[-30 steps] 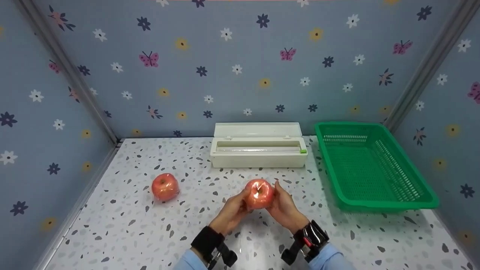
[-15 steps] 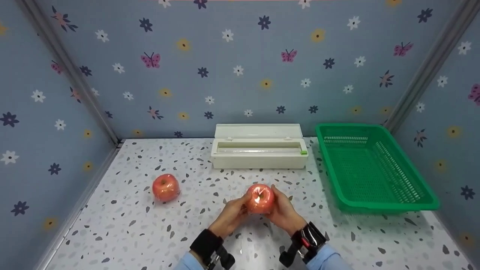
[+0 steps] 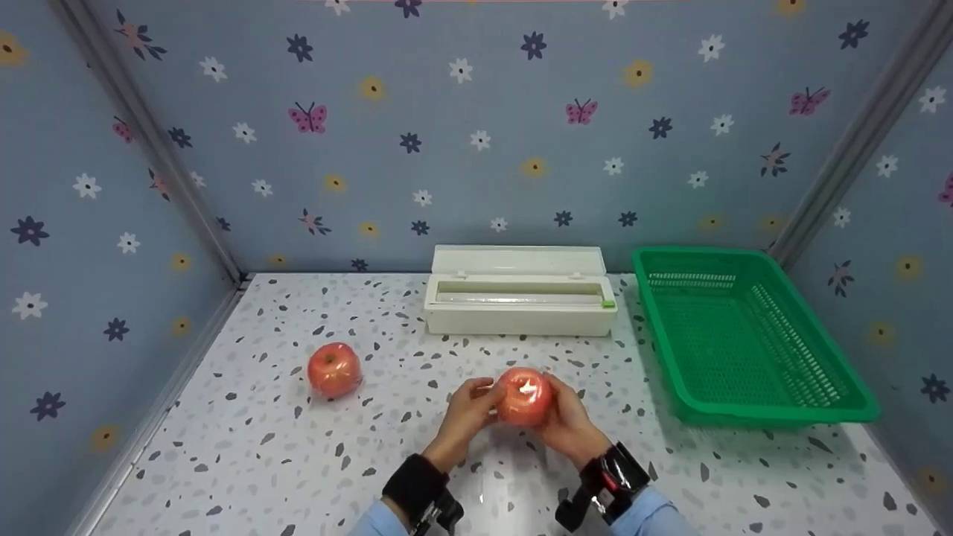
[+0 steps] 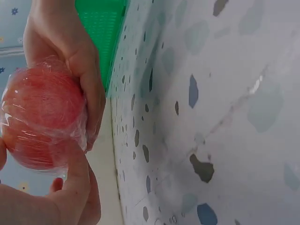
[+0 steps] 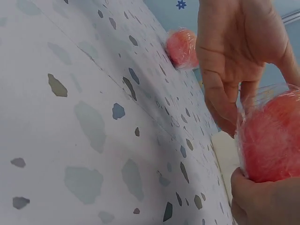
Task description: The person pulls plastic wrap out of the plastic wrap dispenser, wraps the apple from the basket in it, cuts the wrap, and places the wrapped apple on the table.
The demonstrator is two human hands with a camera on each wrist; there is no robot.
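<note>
A red apple [image 3: 524, 397] in clear plastic wrap is held above the table between both hands. From the right, my right hand [image 3: 572, 424] grips it, with fingers curled along its side and underside. My left hand [image 3: 463, 420] holds its left side, the thumb against the film and the other fingers bent near the lower edge. Creased film covers the apple [image 4: 44, 112] in the left wrist view, with loose film at its edges. A second wrapped apple [image 3: 334, 370] sits on the table to the left; it also shows as a blurred apple [image 5: 182, 48] in the right wrist view.
Behind the hands stands a white cling film dispenser [image 3: 520, 321], lid raised, with a film roll [image 3: 517, 298] inside. A green plastic basket [image 3: 674, 372] is at the right. Patterned walls [image 3: 491, 112] enclose the speckled table [image 3: 246, 447] at the back and sides.
The held apple has come slightly nearer the body and tilted in the hands. The left fingers have shifted and spread away from its far side. The other apple, dispenser and basket stay put.
</note>
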